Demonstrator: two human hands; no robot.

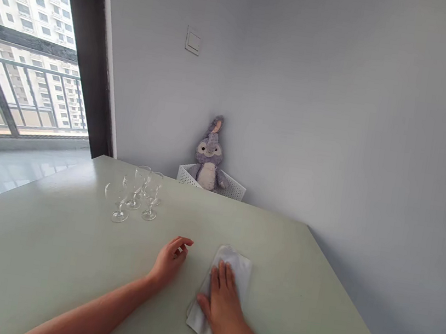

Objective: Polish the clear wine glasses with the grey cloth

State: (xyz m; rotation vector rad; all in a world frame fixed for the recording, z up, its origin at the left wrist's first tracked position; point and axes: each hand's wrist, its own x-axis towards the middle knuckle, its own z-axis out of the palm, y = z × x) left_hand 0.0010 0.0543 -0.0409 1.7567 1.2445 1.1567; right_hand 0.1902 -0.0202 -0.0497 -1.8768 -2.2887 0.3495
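Note:
A folded white cloth (242, 272) lies on the pale green table (283, 297). My right hand (224, 305) rests flat on top of it, fingers stretched out and the thumb apart, covering the cloth's middle. To the left of the cloth, my left hand (170, 259) rests on its side at the tabletop. Its fingers are loosely curved and apart, with nothing in them. Beyond the left hand stands a group of several clear stemmed glasses (120, 213), upright and close together.
Past the table's far edge, a grey plush rabbit (208, 165) sits in a white perforated basket (236, 190) in the corner. Walls run behind and along the right, with a light switch (193, 41). At the left, a dark door frame (86, 48) opens toward a balcony railing (29, 95).

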